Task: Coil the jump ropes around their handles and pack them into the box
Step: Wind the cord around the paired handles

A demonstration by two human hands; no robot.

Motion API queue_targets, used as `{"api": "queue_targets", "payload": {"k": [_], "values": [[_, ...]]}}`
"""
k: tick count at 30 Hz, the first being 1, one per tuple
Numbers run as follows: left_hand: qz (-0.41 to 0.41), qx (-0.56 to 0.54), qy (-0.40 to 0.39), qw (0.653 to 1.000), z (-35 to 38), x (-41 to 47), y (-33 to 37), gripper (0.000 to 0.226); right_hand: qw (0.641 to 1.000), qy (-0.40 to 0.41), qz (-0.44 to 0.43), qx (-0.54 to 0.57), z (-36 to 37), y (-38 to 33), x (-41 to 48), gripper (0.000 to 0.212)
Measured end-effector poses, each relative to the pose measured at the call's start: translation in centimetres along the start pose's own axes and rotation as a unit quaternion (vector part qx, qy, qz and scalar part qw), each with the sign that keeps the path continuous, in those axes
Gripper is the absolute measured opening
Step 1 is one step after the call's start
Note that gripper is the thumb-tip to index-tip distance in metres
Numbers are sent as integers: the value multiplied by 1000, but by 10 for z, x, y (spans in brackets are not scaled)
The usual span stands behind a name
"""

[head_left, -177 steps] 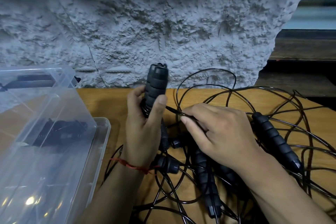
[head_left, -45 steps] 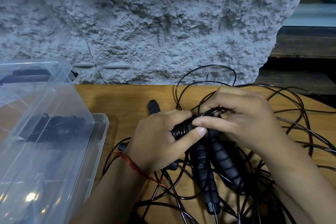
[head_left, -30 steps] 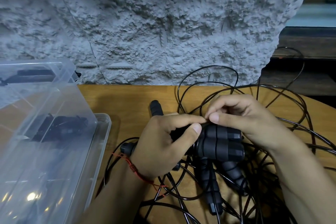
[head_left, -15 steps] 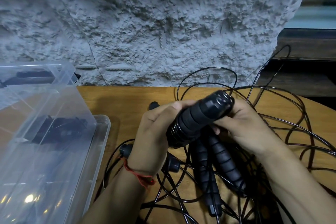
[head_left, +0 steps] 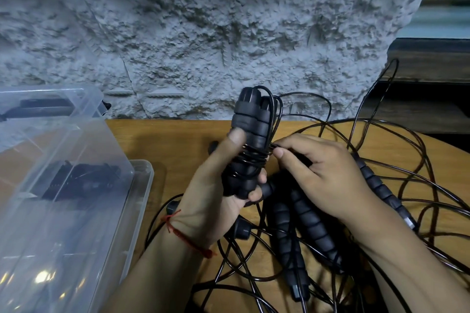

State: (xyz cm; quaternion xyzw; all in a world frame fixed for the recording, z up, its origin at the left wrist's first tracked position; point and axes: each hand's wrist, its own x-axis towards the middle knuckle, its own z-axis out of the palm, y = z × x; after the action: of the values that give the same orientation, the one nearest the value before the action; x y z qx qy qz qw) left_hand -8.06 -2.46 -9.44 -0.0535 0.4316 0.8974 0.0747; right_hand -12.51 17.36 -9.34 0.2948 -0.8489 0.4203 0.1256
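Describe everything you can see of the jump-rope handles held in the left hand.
The two black handles are pressed side by side, upright with a slight tilt, above the wooden table. They look like ribbed foam with hard end caps on top. Several turns of thin black cord circle their middle, and a loop runs over the top. The left hand grips their lower half, thumb pressed on the front; the right hand pinches the cord beside them.

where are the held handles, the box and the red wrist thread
held handles [head_left: 251, 122], head view, on the upper foam section
box [head_left: 148, 169], head view, on the rim's far right corner
red thread [head_left: 183, 237], head view, on the strand across the wrist
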Motion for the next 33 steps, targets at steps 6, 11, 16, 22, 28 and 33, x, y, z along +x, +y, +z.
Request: {"api": "queue_targets", "payload": {"k": [6, 11, 16, 22, 28, 33], "values": [[38, 137, 26, 989, 1, -2, -2, 44, 998, -29, 50, -19, 1, 5, 1, 34], [120, 157, 88, 976, -5, -4, 1, 37, 996, -48, 57, -42, -4, 6, 4, 39], [126, 128, 136, 974, -17, 7, 11, 44, 996, -11, 16, -84, -7, -1, 3, 25], [186, 301, 138, 925, -10, 0, 5, 27, 996, 4, 24, -90, -7, -7, 4, 26], [295, 523, 159, 783, -4, 0, -3, 61, 996, -27, 7, -80, 1, -17, 4, 24], [309, 594, 206, 714, -5, 1, -7, 57, 998, -59, 20, 2, 9, -26, 3, 22]]}}
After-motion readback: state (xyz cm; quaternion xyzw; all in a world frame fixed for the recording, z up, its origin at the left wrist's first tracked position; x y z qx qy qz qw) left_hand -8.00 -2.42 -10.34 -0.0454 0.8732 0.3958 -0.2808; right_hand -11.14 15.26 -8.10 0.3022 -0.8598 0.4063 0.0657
